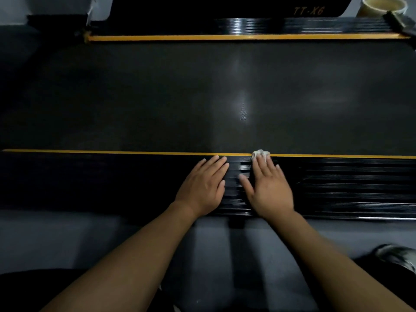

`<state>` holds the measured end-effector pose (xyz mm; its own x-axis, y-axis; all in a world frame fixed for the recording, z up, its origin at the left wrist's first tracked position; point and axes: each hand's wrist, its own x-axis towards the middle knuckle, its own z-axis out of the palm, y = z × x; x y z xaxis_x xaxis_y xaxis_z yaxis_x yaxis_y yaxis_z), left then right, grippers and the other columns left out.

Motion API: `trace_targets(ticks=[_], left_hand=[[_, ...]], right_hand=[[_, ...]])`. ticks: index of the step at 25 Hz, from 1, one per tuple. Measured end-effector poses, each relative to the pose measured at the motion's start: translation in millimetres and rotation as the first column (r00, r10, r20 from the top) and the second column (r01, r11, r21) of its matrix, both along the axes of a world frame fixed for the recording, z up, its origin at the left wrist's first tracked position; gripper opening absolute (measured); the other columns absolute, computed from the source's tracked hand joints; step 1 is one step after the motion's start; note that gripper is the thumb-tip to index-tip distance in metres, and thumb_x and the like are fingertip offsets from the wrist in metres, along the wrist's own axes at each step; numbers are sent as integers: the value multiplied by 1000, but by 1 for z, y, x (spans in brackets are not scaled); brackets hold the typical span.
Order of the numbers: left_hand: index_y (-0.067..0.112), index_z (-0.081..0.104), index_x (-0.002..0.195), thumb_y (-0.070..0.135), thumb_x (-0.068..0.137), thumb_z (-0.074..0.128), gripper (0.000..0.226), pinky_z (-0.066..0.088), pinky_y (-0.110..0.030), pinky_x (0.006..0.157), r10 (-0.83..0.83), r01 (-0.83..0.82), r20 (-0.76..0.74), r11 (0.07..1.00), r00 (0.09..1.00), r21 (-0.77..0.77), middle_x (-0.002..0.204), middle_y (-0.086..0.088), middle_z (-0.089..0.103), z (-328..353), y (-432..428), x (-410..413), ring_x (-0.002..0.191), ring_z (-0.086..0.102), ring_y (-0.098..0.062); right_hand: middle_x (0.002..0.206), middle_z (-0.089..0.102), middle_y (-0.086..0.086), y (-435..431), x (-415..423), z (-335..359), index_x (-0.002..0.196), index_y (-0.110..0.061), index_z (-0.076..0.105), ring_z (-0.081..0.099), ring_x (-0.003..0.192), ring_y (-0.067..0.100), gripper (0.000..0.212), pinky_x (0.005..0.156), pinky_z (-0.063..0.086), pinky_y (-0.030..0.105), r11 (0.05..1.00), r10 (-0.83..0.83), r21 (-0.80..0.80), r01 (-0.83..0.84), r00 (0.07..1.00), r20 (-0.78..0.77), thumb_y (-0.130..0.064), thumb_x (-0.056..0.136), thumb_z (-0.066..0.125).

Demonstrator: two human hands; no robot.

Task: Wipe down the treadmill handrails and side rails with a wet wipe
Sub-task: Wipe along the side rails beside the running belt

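The treadmill lies crosswise below me. Its near side rail is black and ribbed, edged by a yellow stripe. My right hand lies flat on this rail with straight fingers, pressing a crumpled white wet wipe that pokes out beyond the fingertips at the stripe. My left hand rests flat on the same rail just to the left, fingers straight and holding nothing. The far side rail is black with its own yellow stripe.
The dark running belt fills the middle between the two rails. A pale roll of tape sits at the top right by the far rail. Grey floor lies in front of the near rail, and a shoe shows at lower right.
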<state>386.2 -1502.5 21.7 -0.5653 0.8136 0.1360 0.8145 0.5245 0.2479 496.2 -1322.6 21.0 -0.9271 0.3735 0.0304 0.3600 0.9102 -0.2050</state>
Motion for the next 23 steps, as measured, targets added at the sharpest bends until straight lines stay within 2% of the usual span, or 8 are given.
trace_targets(ticks=[4,6,8,10,13,17,21,23], left_hand=[[7,53,146,31,96,37,58,31,-48,123,-9,9,15,1000,1000,22,156,-10,49,-2,-1,0,148,40,-26],[7,53,147,33,98,36,58,30,-47,123,-15,15,8,1000,1000,14,157,-9,47,0,0,0,149,38,-25],[8,52,148,33,99,34,58,28,-46,124,-13,13,7,1000,1000,3,159,-9,45,0,0,-1,151,36,-25],[7,53,147,33,97,35,59,29,-47,124,-20,20,23,1000,1000,17,158,-10,46,-1,-1,-1,150,38,-26],[7,52,148,32,96,36,60,28,-48,124,-26,25,34,999,999,24,158,-10,47,-2,-2,-1,150,38,-26],[6,54,146,32,99,36,56,28,-47,124,-18,17,21,999,1000,38,157,-10,47,-1,-1,-1,149,38,-26],[7,55,145,30,98,35,57,30,-47,123,-24,23,27,999,999,37,156,-10,48,-1,-3,-1,148,39,-26],[7,54,147,30,98,33,58,27,-46,125,-24,22,39,999,999,32,158,-9,47,0,-2,0,150,37,-25]], right_hand=[[165,33,10,-30,-3,-2,158,-9,36,26,155,26,78,125,26,48,970,242,1,-242,970,-24,-62,104,18],[164,37,8,5,-3,-1,157,-11,39,32,153,25,77,122,28,49,993,115,18,-114,992,-58,-62,103,19],[165,33,12,18,-8,0,158,-7,35,27,155,28,81,122,27,50,997,-71,-10,70,997,-41,-61,102,16],[167,27,16,-10,-15,0,158,-2,31,21,156,31,84,124,26,50,1000,26,-12,-26,1000,-12,-62,102,17],[167,27,8,-24,-8,-3,160,-10,33,22,156,24,77,126,23,47,972,235,16,-235,972,-19,-61,104,18],[167,29,12,-1,1,-5,159,-6,34,26,155,29,75,122,28,50,998,-63,4,64,995,-73,-56,104,23],[164,34,11,-49,13,-9,156,-7,41,30,153,28,67,122,31,50,974,224,40,-222,970,-89,-49,107,26],[164,35,6,-30,20,-10,156,-13,42,31,153,25,65,122,31,50,987,153,59,-147,982,-110,-51,107,25]])
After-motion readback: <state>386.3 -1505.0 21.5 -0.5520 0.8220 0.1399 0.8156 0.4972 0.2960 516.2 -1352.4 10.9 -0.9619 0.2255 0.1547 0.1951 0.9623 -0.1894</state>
